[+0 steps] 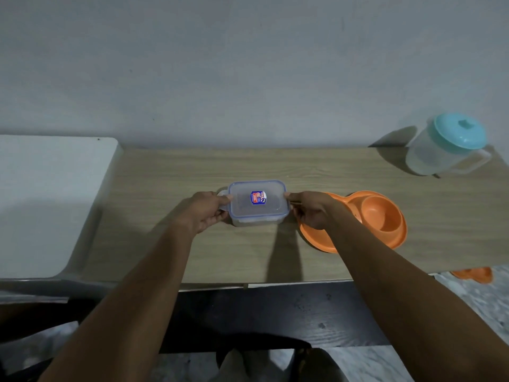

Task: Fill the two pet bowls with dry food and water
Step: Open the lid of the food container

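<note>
A clear plastic food container (257, 202) with a blue-rimmed lid and a red-and-blue label sits mid-table. My left hand (205, 212) grips its left end at the side latch. My right hand (309, 209) holds its right end at the other latch. Just to the right lies an orange double pet bowl (380, 216); its right cup looks empty, and my right wrist hides part of its left cup. A clear water pitcher (440, 146) with a teal lid stands at the far right back corner.
The wooden table (192, 175) runs against a pale wall. A white surface (41, 202) adjoins it on the left. An orange object (473, 274) shows below the table's right edge. Dark furniture lies under the front edge.
</note>
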`<move>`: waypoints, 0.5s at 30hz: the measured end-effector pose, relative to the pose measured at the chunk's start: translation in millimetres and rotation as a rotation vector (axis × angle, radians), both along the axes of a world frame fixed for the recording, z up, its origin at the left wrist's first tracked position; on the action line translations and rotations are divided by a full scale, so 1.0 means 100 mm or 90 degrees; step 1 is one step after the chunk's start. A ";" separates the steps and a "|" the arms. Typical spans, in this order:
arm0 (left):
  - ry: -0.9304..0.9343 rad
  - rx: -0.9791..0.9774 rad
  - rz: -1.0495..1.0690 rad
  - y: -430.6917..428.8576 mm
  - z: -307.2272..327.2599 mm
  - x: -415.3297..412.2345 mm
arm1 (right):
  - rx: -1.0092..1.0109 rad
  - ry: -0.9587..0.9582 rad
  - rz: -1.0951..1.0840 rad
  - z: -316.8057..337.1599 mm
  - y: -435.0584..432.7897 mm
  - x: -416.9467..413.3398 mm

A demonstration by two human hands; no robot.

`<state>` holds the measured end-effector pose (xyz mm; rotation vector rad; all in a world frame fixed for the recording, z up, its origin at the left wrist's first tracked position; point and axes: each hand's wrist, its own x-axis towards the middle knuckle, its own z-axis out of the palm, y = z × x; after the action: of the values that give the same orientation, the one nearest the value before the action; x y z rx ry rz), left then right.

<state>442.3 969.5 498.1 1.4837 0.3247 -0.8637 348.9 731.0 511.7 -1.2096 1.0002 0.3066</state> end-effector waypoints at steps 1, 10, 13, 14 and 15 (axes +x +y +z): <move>-0.012 0.007 -0.002 0.01 -0.02 0.02 | -0.005 0.000 -0.017 0.00 0.03 0.02; -0.236 0.185 -0.056 -0.11 0.07 0.13 | -0.281 -0.115 -0.163 -0.12 0.38 -0.06; -0.351 0.223 -0.139 -0.23 0.12 0.23 | -0.235 -0.136 -0.305 -0.16 0.66 -0.26; -0.371 0.212 -0.172 -0.30 0.15 0.26 | -0.195 -0.139 -0.341 -0.20 0.78 -0.32; -0.392 0.205 -0.213 -0.37 0.17 0.29 | -0.146 -0.135 -0.360 -0.24 0.90 -0.37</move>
<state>471.7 932.6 515.3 2.0574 -0.2627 -0.5820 312.2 820.9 487.7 -1.0815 1.1625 -0.3828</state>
